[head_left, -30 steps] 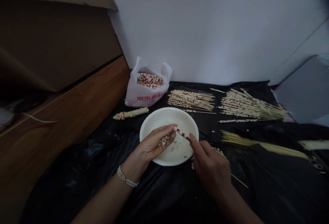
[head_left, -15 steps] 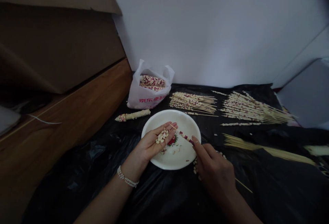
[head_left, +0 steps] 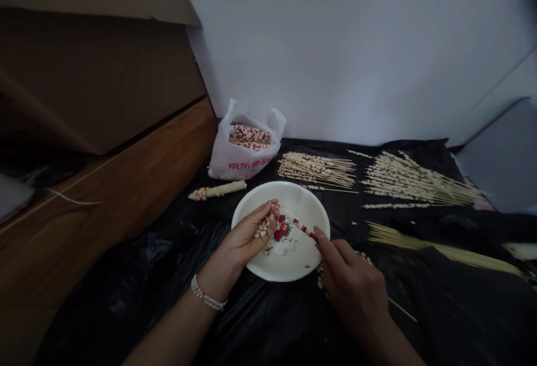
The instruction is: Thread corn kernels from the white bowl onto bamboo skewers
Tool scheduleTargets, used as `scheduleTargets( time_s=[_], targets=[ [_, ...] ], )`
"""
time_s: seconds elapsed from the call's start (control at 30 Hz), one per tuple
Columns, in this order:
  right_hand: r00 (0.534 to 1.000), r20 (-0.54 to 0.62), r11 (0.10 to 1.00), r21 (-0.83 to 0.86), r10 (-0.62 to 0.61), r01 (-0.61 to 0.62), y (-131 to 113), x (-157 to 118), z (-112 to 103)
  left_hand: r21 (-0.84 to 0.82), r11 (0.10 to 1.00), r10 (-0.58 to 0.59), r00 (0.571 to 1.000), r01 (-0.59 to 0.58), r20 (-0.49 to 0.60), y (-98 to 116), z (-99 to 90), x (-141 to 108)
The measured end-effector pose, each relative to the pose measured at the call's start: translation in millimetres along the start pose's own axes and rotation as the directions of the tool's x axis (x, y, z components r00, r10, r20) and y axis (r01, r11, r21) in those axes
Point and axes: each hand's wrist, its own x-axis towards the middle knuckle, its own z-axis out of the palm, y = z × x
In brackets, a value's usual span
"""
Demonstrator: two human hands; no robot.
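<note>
holding one skewer (head_left: pixel 302 226) over one bowl (head_left: pixel 293 268), two hands.

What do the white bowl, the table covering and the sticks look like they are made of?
The bowl looks like glazed ceramic or enamel: smooth, glossy white, with a red flower print inside. The covering seems to be thin black plastic sheet, wrinkled and shiny. The bare sticks look like pale bamboo or wood, thin and matte.
</note>
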Motion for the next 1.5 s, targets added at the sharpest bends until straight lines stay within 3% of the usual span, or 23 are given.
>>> scheduleTargets(
  time_s=[0.33, 0.63, 0.93, 1.5],
  targets=[
    [1.0, 0.021, 1.0, -0.012, -0.013, 0.013, 2.7, -4.0, 1.3, 0.057, 0.996, 0.076, 0.997, -0.075, -0.01, -3.5, 4.9, -7.0],
    [0.999, 0.027, 0.994, -0.101, -0.026, 0.029, 4.5, -3.0, 2.7, 0.137, 0.988, 0.065, 0.998, -0.067, 0.016, -6.0, 4.2, -6.5],
    [1.0, -0.017, 0.995, -0.095, -0.016, 0.014, 2.5, -3.2, -0.4, 0.072, 0.996, 0.063, 0.998, -0.062, -0.013, -4.1, 2.9, -5.1],
    [0.999, 0.025, 0.994, -0.106, -0.022, 0.024, 1.8, -3.9, 0.6, 0.042, 0.997, 0.067, 0.997, -0.066, -0.034, -4.3, 5.4, -5.0]
  ],
)
